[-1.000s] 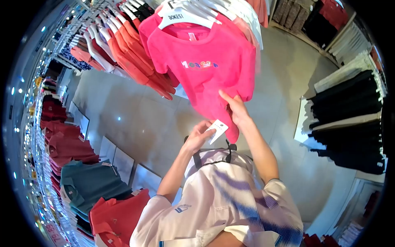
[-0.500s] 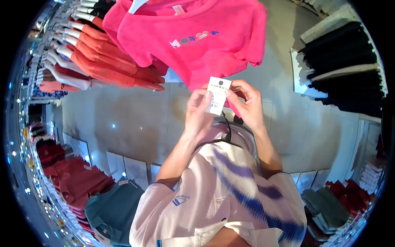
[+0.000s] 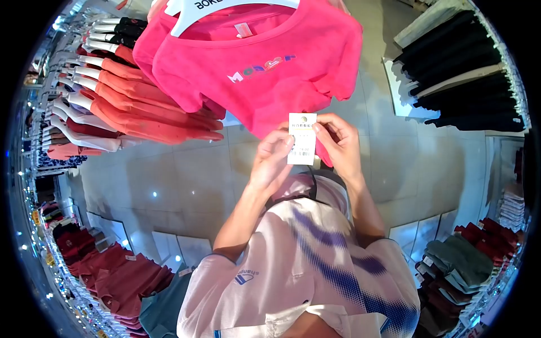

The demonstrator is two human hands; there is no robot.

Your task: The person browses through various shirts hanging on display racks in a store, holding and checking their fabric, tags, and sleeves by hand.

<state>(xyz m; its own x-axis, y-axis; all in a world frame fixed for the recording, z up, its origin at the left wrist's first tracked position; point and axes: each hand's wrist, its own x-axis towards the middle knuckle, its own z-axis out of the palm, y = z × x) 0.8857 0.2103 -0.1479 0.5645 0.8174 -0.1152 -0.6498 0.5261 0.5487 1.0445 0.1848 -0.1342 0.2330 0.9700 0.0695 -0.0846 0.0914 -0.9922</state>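
Observation:
A white price tag (image 3: 302, 152) with printed text and a barcode is held up in front of me. My left hand (image 3: 270, 158) pinches its left edge, fingers closed. On the other side, my right hand (image 3: 341, 147) grips the right edge between thumb and fingers. Just beyond hangs a bright pink shirt (image 3: 248, 101) with colourful lettering on its chest, on a white hanger (image 3: 236, 12). Pink fabric also shows below my right hand, so the shirt's lower part is partly hidden behind my hands and the tag.
Orange garments (image 3: 146, 112) hang on white hangers at the left. Black garments (image 3: 459, 62) hang at the upper right. Folded maroon clothes (image 3: 121, 276) and teal clothes (image 3: 169, 307) lie lower left. Folded green clothes (image 3: 459, 259) are lower right. Tiled floor (image 3: 191, 180) lies between.
The tag has turned from tilted to nearly upright and sits slightly lower in view. More of the hanger and its lettering shows at the top. Both hands keep their hold on the tag.

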